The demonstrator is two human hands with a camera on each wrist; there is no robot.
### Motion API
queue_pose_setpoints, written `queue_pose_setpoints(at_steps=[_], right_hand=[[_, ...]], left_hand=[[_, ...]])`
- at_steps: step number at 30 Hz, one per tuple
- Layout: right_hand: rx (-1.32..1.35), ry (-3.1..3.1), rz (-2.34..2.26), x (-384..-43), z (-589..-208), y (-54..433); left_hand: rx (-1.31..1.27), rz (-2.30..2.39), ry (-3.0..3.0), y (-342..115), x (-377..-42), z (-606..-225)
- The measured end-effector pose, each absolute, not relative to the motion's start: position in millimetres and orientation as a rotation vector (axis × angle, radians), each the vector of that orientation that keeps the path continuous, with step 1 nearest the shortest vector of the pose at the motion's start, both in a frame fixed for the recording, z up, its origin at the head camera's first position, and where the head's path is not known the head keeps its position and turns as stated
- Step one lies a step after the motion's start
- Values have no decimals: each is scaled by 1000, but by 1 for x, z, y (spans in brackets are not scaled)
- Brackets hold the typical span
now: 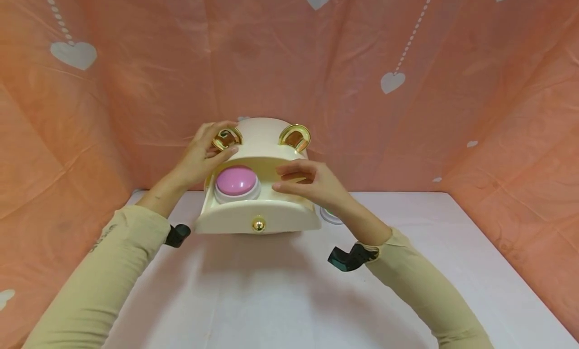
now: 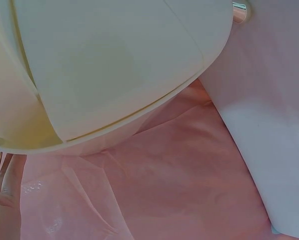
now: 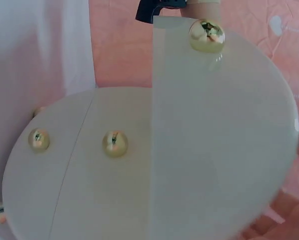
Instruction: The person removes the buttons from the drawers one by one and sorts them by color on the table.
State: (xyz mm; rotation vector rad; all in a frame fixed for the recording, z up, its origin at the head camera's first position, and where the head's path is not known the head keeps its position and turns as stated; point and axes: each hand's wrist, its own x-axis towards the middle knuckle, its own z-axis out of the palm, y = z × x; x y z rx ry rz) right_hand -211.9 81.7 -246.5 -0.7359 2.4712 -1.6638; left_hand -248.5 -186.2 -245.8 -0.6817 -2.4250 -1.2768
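A cream storage box (image 1: 264, 138) with two gold ears stands on the table, its top drawer (image 1: 289, 217) pulled out. Inside the drawer's left side sits a round white container with a pink domed lid (image 1: 236, 181). My left hand (image 1: 199, 150) holds the box at its left gold ear (image 1: 227, 137), thumb in front and fingers at the back. Over the drawer's right side hovers my right hand (image 1: 312, 183), fingers slightly bent and spread from the thumb, nothing between them. In the right wrist view, the drawer front (image 3: 224, 130) partly hides that hand (image 3: 284, 220).
A second round item (image 1: 331, 216) lies on the white table (image 1: 271, 298), mostly behind my right forearm. Lower on the box front are more gold knobs (image 3: 115, 144). A pink cloth with hearts (image 1: 253, 52) hangs behind and at both sides.
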Motion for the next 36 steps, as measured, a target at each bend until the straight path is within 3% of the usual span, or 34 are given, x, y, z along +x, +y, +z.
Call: queue_pose_setpoints(at_steps=[19,28,36], right_hand=[[-756,2558,-1206,-226,-232,44],[-918,2580,-987,-232,-228,31],[-873,2532,-1021,-237,-231,23]], left_hand=[[-707,-1257,-2428,-178,-252,-247],[-706,-1214,-2416,-176,-252,-248],[-709,-1208,-2416,-174,-253,-247]])
